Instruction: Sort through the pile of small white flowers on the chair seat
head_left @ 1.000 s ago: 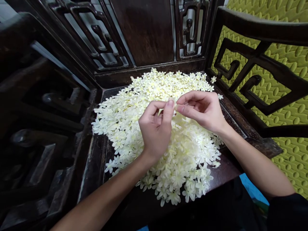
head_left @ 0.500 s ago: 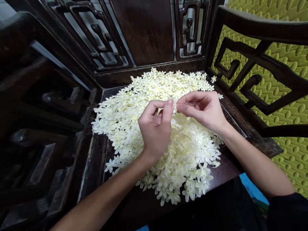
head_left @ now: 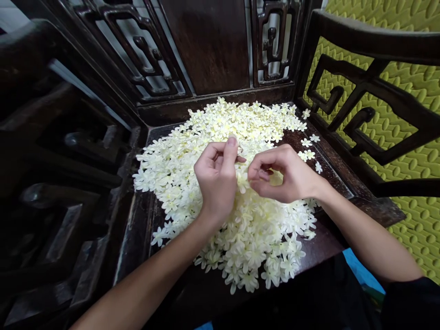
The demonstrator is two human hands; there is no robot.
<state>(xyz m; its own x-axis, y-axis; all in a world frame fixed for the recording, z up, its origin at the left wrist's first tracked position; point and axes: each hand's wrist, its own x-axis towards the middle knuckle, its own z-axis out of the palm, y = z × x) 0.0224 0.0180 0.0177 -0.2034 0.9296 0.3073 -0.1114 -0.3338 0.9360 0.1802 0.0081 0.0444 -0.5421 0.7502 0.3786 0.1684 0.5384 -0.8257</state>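
Observation:
A broad heap of white flowers (head_left: 172,169) with pale yellow centres spreads over the dark wooden seat (head_left: 316,245). Above its middle is my left hand (head_left: 218,181), thumb pressed on the bent fingers; whatever lies in that pinch is too small or hidden to make out. To its right, a little lower, my right hand (head_left: 287,176) is closed in a pinch, thumb and index finger meeting. A single white flower (head_left: 242,181) shows at those fingertips. The two hands are a small distance apart.
Several loose flowers (head_left: 306,143) lie right of the heap. A dark carved backrest (head_left: 206,46) rises behind, with wooden armrests at the left (head_left: 62,197) and right (head_left: 371,41). Beyond the right armrest hangs yellow-green textured padding (head_left: 419,220).
My right hand has moved down and away from the left fingertips, a flower now showing at its pinch. My left hand has shifted slightly left.

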